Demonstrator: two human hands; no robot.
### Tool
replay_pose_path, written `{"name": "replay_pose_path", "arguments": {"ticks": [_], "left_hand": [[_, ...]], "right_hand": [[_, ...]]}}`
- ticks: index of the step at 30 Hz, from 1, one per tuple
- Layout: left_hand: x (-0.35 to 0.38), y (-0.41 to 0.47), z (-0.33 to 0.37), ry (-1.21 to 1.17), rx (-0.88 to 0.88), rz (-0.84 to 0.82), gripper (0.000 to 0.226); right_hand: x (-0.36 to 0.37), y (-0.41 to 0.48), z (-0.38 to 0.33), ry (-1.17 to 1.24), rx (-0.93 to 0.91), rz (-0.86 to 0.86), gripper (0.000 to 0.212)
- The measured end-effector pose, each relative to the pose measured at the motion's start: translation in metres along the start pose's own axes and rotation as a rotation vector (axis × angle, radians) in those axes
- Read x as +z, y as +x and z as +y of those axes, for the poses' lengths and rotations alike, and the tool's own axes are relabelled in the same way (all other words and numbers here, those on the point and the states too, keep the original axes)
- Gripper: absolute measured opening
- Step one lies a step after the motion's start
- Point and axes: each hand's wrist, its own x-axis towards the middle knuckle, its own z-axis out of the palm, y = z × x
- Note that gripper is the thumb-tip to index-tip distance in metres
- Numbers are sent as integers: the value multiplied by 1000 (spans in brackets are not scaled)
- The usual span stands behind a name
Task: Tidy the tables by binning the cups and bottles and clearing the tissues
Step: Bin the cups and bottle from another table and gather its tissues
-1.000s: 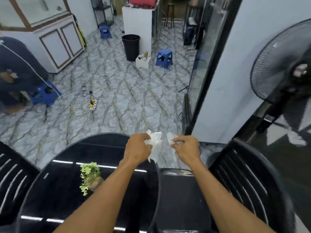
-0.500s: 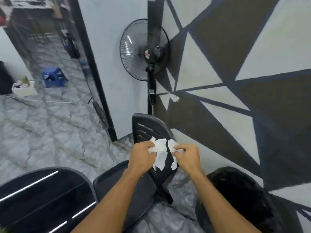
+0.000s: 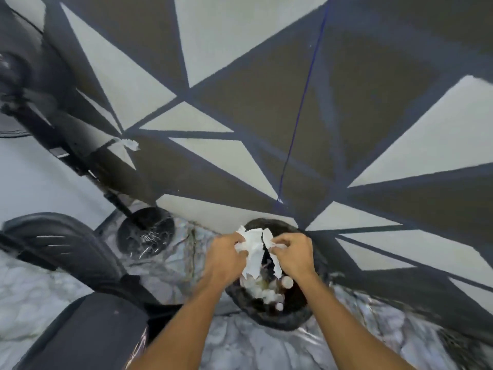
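Note:
My left hand (image 3: 226, 259) grips a crumpled white tissue (image 3: 253, 253), and my right hand (image 3: 294, 256) pinches a smaller torn strip of tissue (image 3: 276, 265). Both hands hover directly over the open mouth of a black round bin (image 3: 280, 320) standing on the floor against the wall. Inside the bin lie several pale cups and bottles (image 3: 269, 292), partly hidden by my hands and the tissues.
A black plastic chair (image 3: 80, 303) stands at the lower left, close to the bin. A standing fan's round base (image 3: 145, 232) and pole sit left of the bin. The wall with grey and brown triangles rises right behind it. Marble floor lies below.
My view has swung right and down from the table and chair to the bin. Both hands, still holding the tissues, now sit over the bin's opening.

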Motion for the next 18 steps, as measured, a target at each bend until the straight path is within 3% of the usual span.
{"name": "replay_pose_path", "arguments": {"ticks": [6, 18], "left_hand": [[71, 49, -9, 64, -8, -149, 29], [246, 142, -148, 257, -63, -425, 32]], "right_hand": [[19, 32, 74, 45, 192, 7, 14], [159, 91, 250, -11, 541, -54, 5]]}}
